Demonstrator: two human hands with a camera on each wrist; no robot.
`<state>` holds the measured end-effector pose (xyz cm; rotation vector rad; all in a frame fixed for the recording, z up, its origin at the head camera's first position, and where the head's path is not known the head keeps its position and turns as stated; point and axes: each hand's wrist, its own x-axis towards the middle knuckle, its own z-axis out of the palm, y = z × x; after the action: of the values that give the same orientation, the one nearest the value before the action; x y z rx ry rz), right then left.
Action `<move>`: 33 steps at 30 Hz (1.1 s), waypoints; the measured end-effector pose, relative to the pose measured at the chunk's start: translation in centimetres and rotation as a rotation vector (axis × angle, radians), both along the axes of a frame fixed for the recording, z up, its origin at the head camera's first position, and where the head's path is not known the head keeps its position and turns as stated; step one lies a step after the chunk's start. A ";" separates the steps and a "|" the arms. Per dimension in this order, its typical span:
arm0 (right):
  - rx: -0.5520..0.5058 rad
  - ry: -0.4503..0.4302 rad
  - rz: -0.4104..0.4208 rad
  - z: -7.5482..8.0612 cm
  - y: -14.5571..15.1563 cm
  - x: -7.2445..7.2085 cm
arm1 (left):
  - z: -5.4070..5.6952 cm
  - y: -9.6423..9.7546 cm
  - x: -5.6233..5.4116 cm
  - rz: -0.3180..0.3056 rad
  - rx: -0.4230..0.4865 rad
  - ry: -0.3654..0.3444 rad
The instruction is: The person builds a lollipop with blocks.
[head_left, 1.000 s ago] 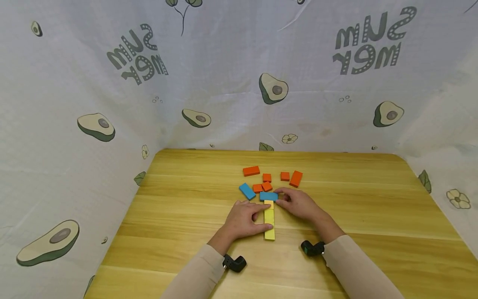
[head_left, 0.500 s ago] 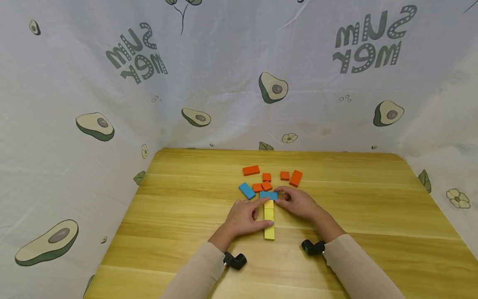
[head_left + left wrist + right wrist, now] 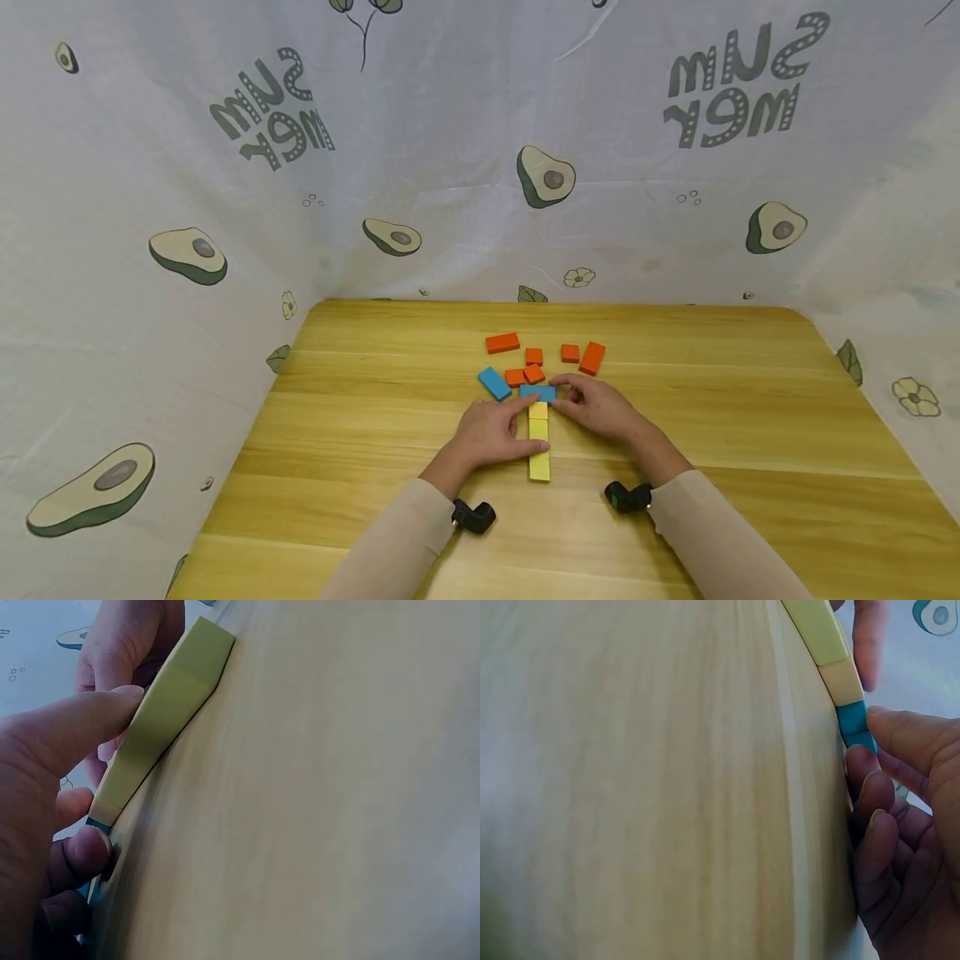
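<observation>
In the head view a yellow block [image 3: 539, 463], a small pale-orange block [image 3: 537, 411] and a blue block [image 3: 546, 392] touch in a T shape on the table. My left hand [image 3: 487, 433] lies over the left side, its index finger stretched to the blue block and its thumb resting on the yellow block. With thumb and index finger, my right hand [image 3: 603, 408] pinches the right end of the blue block. The right wrist view shows that thumb against the blue block [image 3: 853, 720], its other fingers curled loosely below.
Beyond the T, a second blue block [image 3: 494, 383] lies slanted at the left. Several red blocks lie behind, including a long one [image 3: 502, 343], another long one [image 3: 592, 358] and a square one [image 3: 570, 353]. A printed cloth [image 3: 450, 167] stands behind the wooden table [image 3: 337, 417].
My left index finger has slid forward from the pale-orange block to the blue block, and the left thumb has shifted slightly forward. The right hand stays at the blue block's end.
</observation>
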<state>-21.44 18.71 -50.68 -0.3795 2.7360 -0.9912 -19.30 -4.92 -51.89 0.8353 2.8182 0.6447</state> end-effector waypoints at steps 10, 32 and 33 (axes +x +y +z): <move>-0.015 -0.021 0.004 0.2 -0.1 -0.2 | -0.1 0.0 0.4 0.019 0.016 0.011; 0.053 -0.018 0.069 1.7 -2.4 -3.9 | -0.5 -0.1 0.9 0.040 0.059 0.050; 0.051 -0.019 0.065 1.6 -2.5 -3.9 | -0.5 -0.1 0.9 0.041 0.062 0.050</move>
<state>-25.38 16.26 -49.09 -0.4448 2.7073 -0.9023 -18.40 -5.02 -52.42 0.8169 2.8810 0.7299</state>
